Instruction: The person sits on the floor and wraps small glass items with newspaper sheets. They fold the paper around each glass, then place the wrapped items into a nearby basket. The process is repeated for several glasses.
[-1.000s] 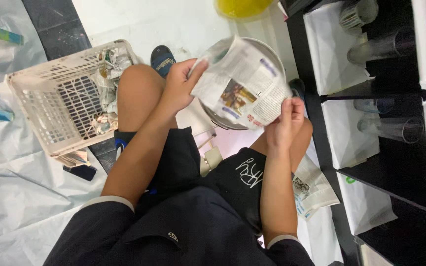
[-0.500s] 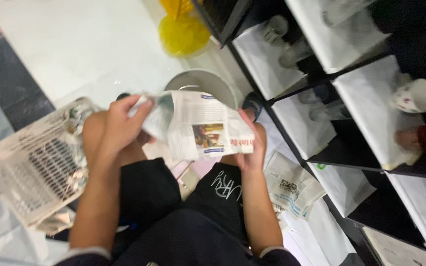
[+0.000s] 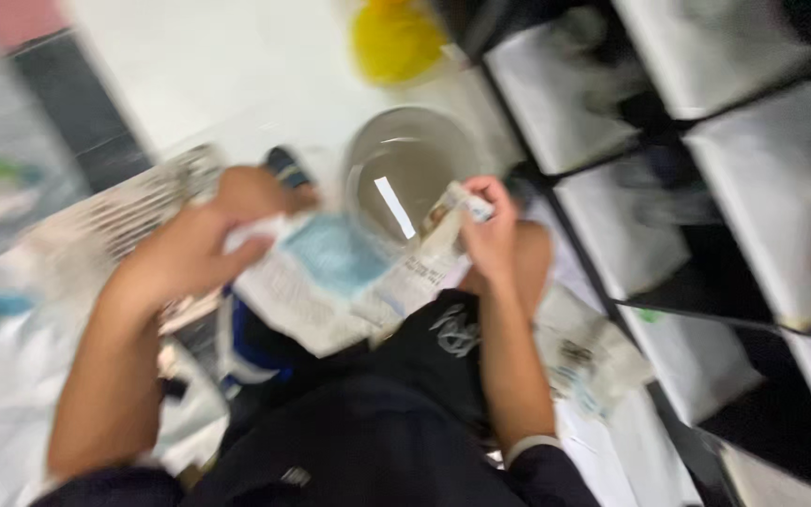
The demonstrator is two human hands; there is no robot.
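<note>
Compared with half a second earlier, the newspaper (image 3: 349,282) had dropped from a raised, spread-out sheet to something sagging over the lap, and the metal bowl (image 3: 412,174) it had mostly covered was now showing behind it, so the whole view had swung a bit too. Only one view here, the head camera looking down, and it was pretty blurry. The left hand (image 3: 204,249) was clenched around the left edge of the paper, bunching it up by the knee. The right hand (image 3: 488,235) was pinching the paper's right corner, fingers (image 3: 476,192) curled shut on a folded-up bit held just in front of the bowl's rim. The paper stretched between both hands, with a blue printed patch facing up, lying across black shorts (image 3: 443,357). The bowl sat on the white floor (image 3: 218,75) just past the hands, with a yellow tub (image 3: 394,39) further off beyond it. To the right ran a black shelf unit (image 3: 668,225) with pale paper-lined compartments, contents too smeared to tell. A white basket (image 3: 133,216) sat off to the left, partly behind the left arm, and another crumpled paper (image 3: 584,361) lay beside the right forearm.
</note>
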